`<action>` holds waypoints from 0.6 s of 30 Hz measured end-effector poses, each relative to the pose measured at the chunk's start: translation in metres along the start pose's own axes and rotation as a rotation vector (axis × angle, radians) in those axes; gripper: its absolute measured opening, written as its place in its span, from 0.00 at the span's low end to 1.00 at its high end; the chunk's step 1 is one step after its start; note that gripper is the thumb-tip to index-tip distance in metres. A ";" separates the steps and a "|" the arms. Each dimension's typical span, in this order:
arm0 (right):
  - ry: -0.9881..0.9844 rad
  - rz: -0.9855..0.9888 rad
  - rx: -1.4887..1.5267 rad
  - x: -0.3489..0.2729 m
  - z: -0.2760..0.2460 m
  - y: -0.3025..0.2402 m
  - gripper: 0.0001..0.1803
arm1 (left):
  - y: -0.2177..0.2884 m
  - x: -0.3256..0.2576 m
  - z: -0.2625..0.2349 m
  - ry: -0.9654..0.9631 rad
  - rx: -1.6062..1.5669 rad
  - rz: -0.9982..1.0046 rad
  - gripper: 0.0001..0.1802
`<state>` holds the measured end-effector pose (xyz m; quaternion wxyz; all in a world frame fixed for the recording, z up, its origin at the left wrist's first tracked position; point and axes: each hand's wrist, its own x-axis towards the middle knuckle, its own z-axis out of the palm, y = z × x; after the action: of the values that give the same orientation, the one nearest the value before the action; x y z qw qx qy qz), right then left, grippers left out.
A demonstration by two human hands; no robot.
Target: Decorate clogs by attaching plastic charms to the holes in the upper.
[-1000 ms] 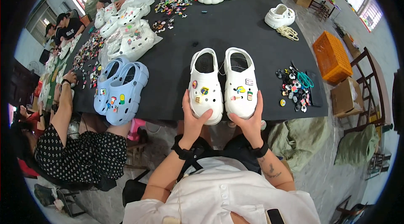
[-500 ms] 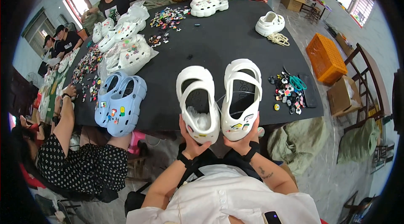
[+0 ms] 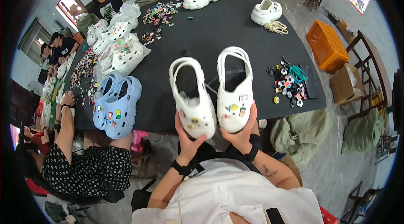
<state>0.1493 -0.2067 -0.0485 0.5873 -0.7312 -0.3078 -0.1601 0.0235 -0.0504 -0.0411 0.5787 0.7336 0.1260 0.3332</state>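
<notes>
I hold a pair of white clogs over the near edge of the black table (image 3: 176, 38), heels pointing away from me. My left hand (image 3: 188, 142) is closed round the toe of the left white clog (image 3: 195, 116). Round the toe of the right white clog (image 3: 235, 112) my right hand (image 3: 242, 136) is closed too. Small colourful charms sit on both toes, and a thin strap links the two clogs. Clear plastic shows inside the left one. A pair of light blue clogs (image 3: 120, 110) with charms stands on the table to the left.
Right of my hands lie loose charms (image 3: 288, 89) and green-handled scissors (image 3: 298, 73). A white clog (image 3: 266, 12) and a cream cord (image 3: 276, 27) are at the far right. Bagged white clogs (image 3: 124, 57) and charm piles (image 3: 162, 13) line the left. Co-workers sit left and opposite; an orange crate (image 3: 327, 52) stands right.
The pair of white clogs has tipped in my hands, so more of the charm-covered toes shows. My view has shifted slightly. The co-worker at the far left has raised an arm.
</notes>
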 end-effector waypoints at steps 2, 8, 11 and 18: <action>-0.018 0.072 0.000 0.010 0.003 -0.006 0.65 | 0.003 0.015 -0.002 0.001 0.096 -0.047 0.61; -0.133 0.252 0.117 0.018 -0.017 -0.010 0.57 | 0.015 0.027 -0.005 -0.023 -0.089 -0.213 0.54; -0.120 0.376 0.478 0.010 -0.037 -0.027 0.40 | 0.019 0.012 -0.015 0.059 -0.113 -0.277 0.48; -0.482 1.168 1.122 0.013 -0.068 -0.024 0.27 | 0.016 -0.005 -0.040 0.011 -0.737 -0.781 0.17</action>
<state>0.1528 -0.2653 -0.0048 0.7701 -0.3868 -0.0310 0.5064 -0.0086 -0.0275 -0.0237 0.8780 0.3788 0.2673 0.1192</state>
